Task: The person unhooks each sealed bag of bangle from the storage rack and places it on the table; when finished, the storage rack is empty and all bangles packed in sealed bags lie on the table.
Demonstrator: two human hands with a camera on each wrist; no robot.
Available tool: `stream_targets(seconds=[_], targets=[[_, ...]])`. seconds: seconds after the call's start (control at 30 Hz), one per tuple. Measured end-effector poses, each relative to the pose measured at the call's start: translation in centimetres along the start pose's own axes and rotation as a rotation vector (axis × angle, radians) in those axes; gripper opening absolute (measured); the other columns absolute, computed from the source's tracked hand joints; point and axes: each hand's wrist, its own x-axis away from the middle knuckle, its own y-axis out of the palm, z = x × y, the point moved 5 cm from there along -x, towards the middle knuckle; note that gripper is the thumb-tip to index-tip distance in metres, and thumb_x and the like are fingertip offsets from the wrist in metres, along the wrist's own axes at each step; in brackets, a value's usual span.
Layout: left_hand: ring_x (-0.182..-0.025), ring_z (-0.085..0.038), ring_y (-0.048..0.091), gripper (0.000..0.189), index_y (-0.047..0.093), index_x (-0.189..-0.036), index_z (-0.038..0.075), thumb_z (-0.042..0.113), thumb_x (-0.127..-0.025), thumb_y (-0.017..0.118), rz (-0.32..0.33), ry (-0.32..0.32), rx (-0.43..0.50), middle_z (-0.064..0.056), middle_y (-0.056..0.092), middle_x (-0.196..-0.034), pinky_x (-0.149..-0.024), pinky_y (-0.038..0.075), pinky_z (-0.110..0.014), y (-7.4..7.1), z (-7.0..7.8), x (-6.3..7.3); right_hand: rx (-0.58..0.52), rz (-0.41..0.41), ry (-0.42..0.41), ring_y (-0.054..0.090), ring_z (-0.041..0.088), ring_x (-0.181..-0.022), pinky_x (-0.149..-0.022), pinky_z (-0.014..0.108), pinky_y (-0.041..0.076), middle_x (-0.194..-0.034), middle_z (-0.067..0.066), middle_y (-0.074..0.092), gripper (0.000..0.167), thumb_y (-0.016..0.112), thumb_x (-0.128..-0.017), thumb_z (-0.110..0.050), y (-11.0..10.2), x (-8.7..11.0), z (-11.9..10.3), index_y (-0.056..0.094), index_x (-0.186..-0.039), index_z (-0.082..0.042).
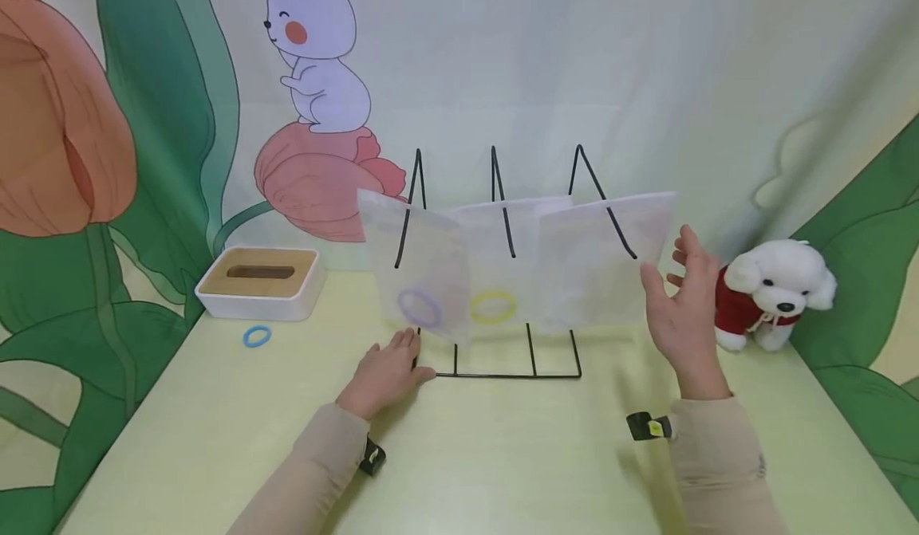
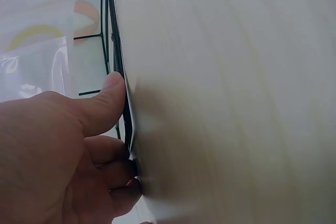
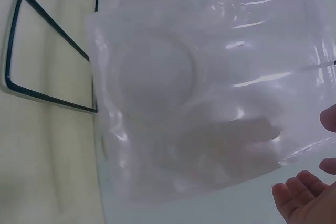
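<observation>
My left hand [image 1: 388, 371] holds the front left corner of a black wire rack [image 1: 502, 375] at the table, thumb along the base wire in the left wrist view. Three translucent plastic bags hang side by side on its arms. The left bag [image 1: 424, 256] shows a purple ring [image 1: 420, 308] and the middle bag [image 1: 491, 240] a yellow ring [image 1: 493, 307]. A faint round outline shows in the right bag [image 3: 220, 93] in the right wrist view. Beside that bag's right edge my right hand [image 1: 685, 312] is raised, fingers spread, holding nothing.
A white tissue box [image 1: 258, 284] with a wooden lid stands at the back left, a blue ring [image 1: 256, 336] in front of it. A white plush dog [image 1: 778, 288] in red sits at the right. Behind hangs a printed curtain [image 1: 488, 57].
</observation>
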Motion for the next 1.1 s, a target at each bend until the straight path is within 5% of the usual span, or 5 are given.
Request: stream_targets(seconds=[0.3,0.47,0.63,0.8,1.1], targets=[[-0.144,-0.035,0.024,0.074,0.032,-0.148,-0.006,0.044,-0.098,0.053,-0.001,-0.024,-0.009,-0.021,0.026,-0.156,-0.112,0.023,-0.059,-0.3,-0.3,0.0,0.012,-0.006,-0.034,0.040,0.028,-0.123,-0.099,0.049,0.041,-0.138,0.015,0.037,0.054,0.050,-0.101,-0.027,0.0,-1.5,-1.9,0.036,-0.151,-0.014],[-0.144,-0.035,0.024,0.073,0.032,-0.148,-0.005,0.043,-0.099,0.053,-0.011,-0.018,-0.012,-0.021,0.026,-0.156,-0.112,0.022,-0.059,-0.3,-0.4,0.1,0.000,0.033,-0.035,0.045,0.029,-0.120,-0.095,0.037,0.042,-0.134,0.013,0.043,0.051,0.050,-0.101,-0.031,-0.1,-1.2,-1.9,0.041,-0.148,-0.014],[-0.144,-0.034,0.024,0.072,0.032,-0.148,-0.005,0.042,-0.098,0.054,-0.024,-0.026,-0.007,-0.020,0.026,-0.156,-0.112,0.022,-0.059,-0.4,-0.3,0.1,-0.031,0.170,-0.050,0.052,0.020,-0.108,-0.087,0.023,0.042,-0.121,0.011,0.052,0.045,0.056,-0.099,-0.032,-0.6,-0.8,-2.0,0.052,-0.137,-0.007],[-0.144,-0.034,0.024,0.072,0.033,-0.148,-0.005,0.042,-0.098,0.055,-0.019,-0.019,0.020,-0.020,0.027,-0.156,-0.112,0.021,-0.060,-0.5,0.1,0.0,-0.065,0.300,-0.043,0.051,0.007,-0.092,-0.082,0.021,0.042,-0.102,-0.007,0.054,0.040,0.063,-0.095,-0.031,-1.5,-0.7,-2.2,0.060,-0.120,0.000],[-0.144,-0.033,0.024,0.073,0.032,-0.149,-0.004,0.043,-0.098,0.055,-0.014,-0.023,0.023,-0.019,0.026,-0.157,-0.112,0.022,-0.058,-0.1,-0.1,-0.2,-0.087,0.325,0.004,0.053,0.008,-0.084,-0.076,0.021,0.042,-0.093,-0.012,0.056,0.036,0.065,-0.094,-0.034,-1.9,-0.7,-2.5,0.062,-0.109,-0.001]])
